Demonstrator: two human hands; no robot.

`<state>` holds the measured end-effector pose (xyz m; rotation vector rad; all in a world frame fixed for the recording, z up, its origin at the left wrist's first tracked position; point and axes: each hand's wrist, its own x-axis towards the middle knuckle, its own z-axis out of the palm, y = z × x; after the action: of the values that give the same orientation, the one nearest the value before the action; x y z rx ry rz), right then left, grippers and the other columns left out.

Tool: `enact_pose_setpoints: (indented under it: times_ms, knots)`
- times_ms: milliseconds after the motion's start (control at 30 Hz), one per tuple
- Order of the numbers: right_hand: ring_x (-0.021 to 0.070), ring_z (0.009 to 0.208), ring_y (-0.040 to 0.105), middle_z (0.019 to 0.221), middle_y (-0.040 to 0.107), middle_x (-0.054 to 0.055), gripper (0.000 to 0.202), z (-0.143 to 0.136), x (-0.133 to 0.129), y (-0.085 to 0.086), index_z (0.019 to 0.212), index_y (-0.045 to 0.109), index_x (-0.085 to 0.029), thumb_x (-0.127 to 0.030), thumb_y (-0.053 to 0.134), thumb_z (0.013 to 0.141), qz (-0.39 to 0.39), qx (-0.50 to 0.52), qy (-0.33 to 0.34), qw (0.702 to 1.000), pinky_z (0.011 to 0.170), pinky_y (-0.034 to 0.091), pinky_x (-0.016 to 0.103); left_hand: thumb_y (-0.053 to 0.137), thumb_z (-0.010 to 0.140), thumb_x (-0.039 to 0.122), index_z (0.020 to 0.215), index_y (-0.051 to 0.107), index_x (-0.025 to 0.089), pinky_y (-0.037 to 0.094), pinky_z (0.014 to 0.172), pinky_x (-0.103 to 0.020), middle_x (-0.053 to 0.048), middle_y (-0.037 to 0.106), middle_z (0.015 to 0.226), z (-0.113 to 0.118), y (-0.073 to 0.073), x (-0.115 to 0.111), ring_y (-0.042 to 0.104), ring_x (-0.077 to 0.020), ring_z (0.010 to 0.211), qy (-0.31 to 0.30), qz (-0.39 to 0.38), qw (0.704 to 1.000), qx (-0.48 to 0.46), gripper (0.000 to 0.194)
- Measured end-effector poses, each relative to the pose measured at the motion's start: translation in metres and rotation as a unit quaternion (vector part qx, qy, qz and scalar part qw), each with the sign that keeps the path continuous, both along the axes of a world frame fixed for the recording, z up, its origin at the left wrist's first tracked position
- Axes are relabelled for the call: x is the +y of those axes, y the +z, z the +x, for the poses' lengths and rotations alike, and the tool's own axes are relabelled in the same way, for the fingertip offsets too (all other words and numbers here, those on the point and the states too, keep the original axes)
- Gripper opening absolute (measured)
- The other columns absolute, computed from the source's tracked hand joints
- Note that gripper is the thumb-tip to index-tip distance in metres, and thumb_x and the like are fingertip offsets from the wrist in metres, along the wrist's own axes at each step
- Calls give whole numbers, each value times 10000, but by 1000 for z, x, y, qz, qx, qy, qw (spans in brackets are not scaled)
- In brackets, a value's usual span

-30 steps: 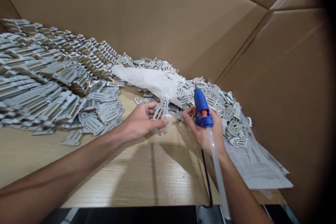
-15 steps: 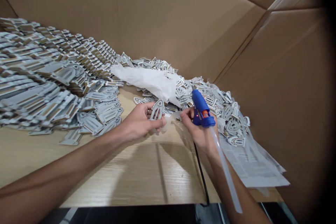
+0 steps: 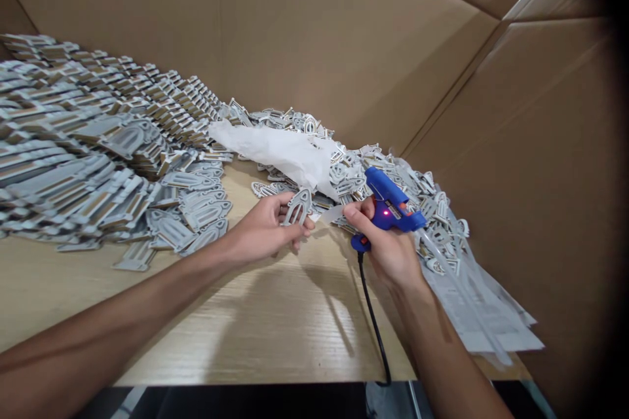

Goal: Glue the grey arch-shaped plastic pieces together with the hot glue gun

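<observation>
My left hand is closed on a small grey arched window-shaped piece, held upright between thumb and fingers. In my right hand is a blue hot glue gun with a lit red light, its nozzle pointing up and left. A long translucent glue stick sticks out of its back end. A thin translucent strip is pinched between my right thumb and forefinger, its left end near my left fingertips. From the gun's handle a black cord runs down to the table's front edge.
Dense stacks of grey arched pieces cover the left side of the wooden table. Loose pieces are heaped at the back right. White translucent sheets lie over the middle, and printed paper at right. Cardboard walls stand behind.
My right hand has turned the glue gun, so its back end and glue stick have swung to the right and its handle now shows. My left hand has hardly moved.
</observation>
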<state>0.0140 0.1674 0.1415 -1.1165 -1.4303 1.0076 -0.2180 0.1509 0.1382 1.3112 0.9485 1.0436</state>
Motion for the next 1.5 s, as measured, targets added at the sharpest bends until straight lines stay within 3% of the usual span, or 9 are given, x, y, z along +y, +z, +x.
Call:
enact_pose_setpoints:
  times_ms: [167, 433, 533, 833, 1000, 1167, 1333, 1500]
  knots:
    - [193, 819, 665, 971, 767, 8, 450, 0, -1, 2, 802, 512, -262, -490, 892, 881, 22, -49, -12, 998, 700, 498, 328, 740, 825, 102, 1097, 681, 136, 615, 745, -323, -130, 799, 1049, 2, 1, -4, 745, -179, 799, -61, -7, 998, -29, 281]
    - [194, 756, 660, 910, 777, 1, 472, -3, -3, 5, 802, 504, -268, -522, 897, 863, 25, -55, -3, 998, 686, 519, 342, 723, 857, 108, 1133, 683, 132, 576, 722, -312, -127, 784, 1059, 0, -1, -2, 724, -179, 820, -80, -10, 996, -33, 279]
    - [208, 789, 701, 908, 799, 20, 479, -10, -7, 6, 762, 497, -262, -509, 896, 857, 41, -52, 1, 998, 752, 550, 360, 716, 872, 106, 1155, 694, 134, 557, 730, -303, -125, 777, 1069, -1, -2, -3, 704, -170, 820, -100, -2, 995, -27, 285]
    - [214, 754, 707, 881, 794, 36, 280, -15, -14, -4, 812, 640, -242, -390, 844, 933, 161, -154, -27, 974, 738, 542, 355, 734, 967, 207, 1409, 605, 128, 529, 704, -292, -128, 763, 1069, 3, -7, -9, 707, -197, 873, -125, -9, 992, -12, 466]
    - [265, 832, 710, 869, 773, 43, 175, -16, -15, -9, 921, 720, -259, -399, 815, 964, 165, -196, -12, 966, 763, 534, 386, 706, 968, 190, 1433, 609, 134, 543, 705, -288, -91, 757, 948, 5, -7, -9, 689, -177, 780, -109, -14, 994, 0, 478]
    - [272, 822, 698, 891, 750, 45, 245, -20, -17, -11, 845, 641, -273, -407, 797, 978, 162, -204, -15, 965, 777, 532, 397, 746, 949, 211, 1371, 655, 147, 547, 702, -276, -83, 762, 929, 4, -9, -9, 695, -176, 762, -103, -14, 994, -19, 437]
    - [263, 832, 654, 900, 702, 32, 161, -25, -22, -6, 884, 695, -278, -362, 797, 974, 232, -251, -10, 940, 790, 506, 393, 786, 954, 254, 1367, 653, 134, 548, 718, -275, -76, 781, 879, 6, -8, -8, 711, -170, 725, -101, -38, 994, -37, 451]
    - [237, 835, 627, 950, 667, 34, 173, -29, -23, 2, 892, 683, -266, -355, 808, 971, 254, -207, -32, 944, 748, 508, 358, 803, 879, 110, 1309, 659, 113, 582, 748, -294, -68, 798, 827, 8, -2, -6, 749, -178, 703, -70, -93, 988, -98, 453]
